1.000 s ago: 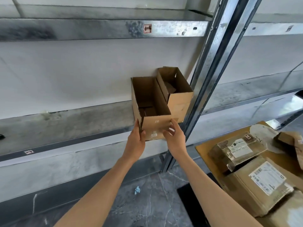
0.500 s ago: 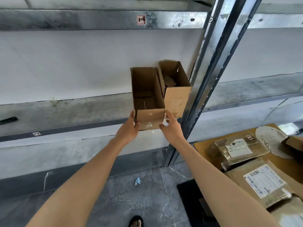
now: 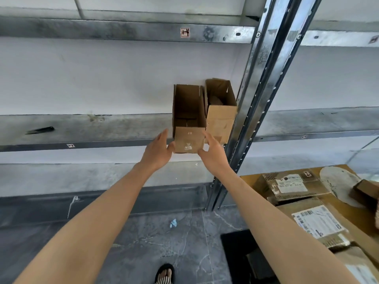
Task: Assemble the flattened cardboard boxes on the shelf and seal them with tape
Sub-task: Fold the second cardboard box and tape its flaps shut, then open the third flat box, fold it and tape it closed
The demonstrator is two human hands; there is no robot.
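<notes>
A grey metal shelf [image 3: 102, 130] carries two open cardboard boxes [image 3: 189, 119] side by side, just left of the steel upright [image 3: 256, 99]; a dark object [image 3: 40, 130] lies far left.

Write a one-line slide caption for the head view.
Both hands, left hand and right hand, flank an open cardboard box beside a second box on the metal shelf.

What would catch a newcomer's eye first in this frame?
Two open-topped cardboard boxes stand side by side on the metal shelf against the upright post: the nearer box and a second box right of it. The left hand and right hand flank the nearer box. Labelled parcels lie lower right.
</notes>
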